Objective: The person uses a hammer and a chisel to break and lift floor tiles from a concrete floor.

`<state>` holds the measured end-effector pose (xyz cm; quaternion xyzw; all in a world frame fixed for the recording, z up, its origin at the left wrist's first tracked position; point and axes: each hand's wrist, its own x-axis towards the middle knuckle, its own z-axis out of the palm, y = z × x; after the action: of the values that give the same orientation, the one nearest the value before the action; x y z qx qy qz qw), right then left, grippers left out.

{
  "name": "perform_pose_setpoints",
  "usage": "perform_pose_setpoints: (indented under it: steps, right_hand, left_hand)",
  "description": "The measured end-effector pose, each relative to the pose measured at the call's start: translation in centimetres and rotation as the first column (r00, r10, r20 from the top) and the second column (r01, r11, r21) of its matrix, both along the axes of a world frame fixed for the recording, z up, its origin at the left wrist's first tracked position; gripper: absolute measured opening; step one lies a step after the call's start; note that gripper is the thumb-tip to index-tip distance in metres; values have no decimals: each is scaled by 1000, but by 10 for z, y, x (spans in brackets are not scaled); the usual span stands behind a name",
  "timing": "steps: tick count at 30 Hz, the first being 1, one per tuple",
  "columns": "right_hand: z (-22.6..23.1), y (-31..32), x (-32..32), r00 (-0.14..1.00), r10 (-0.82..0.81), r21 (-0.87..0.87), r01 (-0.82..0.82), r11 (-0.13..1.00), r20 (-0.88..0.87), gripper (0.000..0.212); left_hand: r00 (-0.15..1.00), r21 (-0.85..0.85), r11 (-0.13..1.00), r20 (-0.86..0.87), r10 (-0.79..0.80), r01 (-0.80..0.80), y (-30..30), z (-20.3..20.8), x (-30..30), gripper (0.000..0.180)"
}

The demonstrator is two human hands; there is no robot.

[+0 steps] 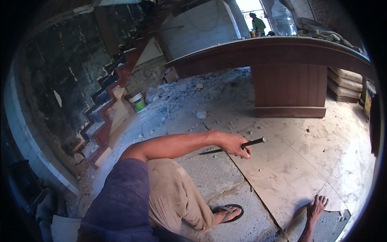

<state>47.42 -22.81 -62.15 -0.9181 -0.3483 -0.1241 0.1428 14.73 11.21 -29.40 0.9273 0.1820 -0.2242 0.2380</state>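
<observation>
My left hand (235, 144) is closed round a dark steel chisel (254, 142) and holds it above the floor. The chisel's flat round head points right, and its thin pointed end sticks out to the left below my wrist. At the lower right, my right hand (317, 206) has its fingers stretched out and holds nothing. It appears over the floor beside my trouser knee; whether it touches the tile I cannot tell. Pale floor tiles (282, 177) lie between the hands. Left of their straight edge is rough grey bare screed (217, 173), where my sandalled foot (230, 213) rests.
A dark red wooden counter (288, 88) stands ahead, with a big clear water bottle (284, 18) on top. Stacked sacks (344, 84) are at right. Rubble (197, 97) and a white-green bucket (137, 102) lie near the stairs (109, 113). A person in green (258, 25) is beyond.
</observation>
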Motion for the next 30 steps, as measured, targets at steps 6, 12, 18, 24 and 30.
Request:
perform_pose_setpoints:
  steps: [6, 12, 18, 24, 30]
  right_hand:
    - [-18, -21, 18, 992, 111, 38, -109, 993, -62, 32]
    - [-30, -36, 45, 998, 47, 18, -46, 999, -51, 27]
    - [-20, -28, 23, 995, 30, -59, -25, 998, 93, 30]
    - [-49, -61, 43, 931, -133, 61, 120, 991, 339, 43]
    - [25, -38, 108, 915, -241, 84, 225, 971, 323, 28]
  left_hand:
    - [1000, -23, 1000, 1, -16, 16, 7, -6, 2, 41]
    - [996, -30, 996, 10, -84, 84, -4, -6, 26, 40]
    - [997, -78, 994, 47, -68, 71, -13, -8, 14, 39]
    - [992, -28, 999, -122, -25, 22, -21, -8, 23, 41]
    - [998, -14, 998, -6, -66, 66, -28, -2, 32, 33]
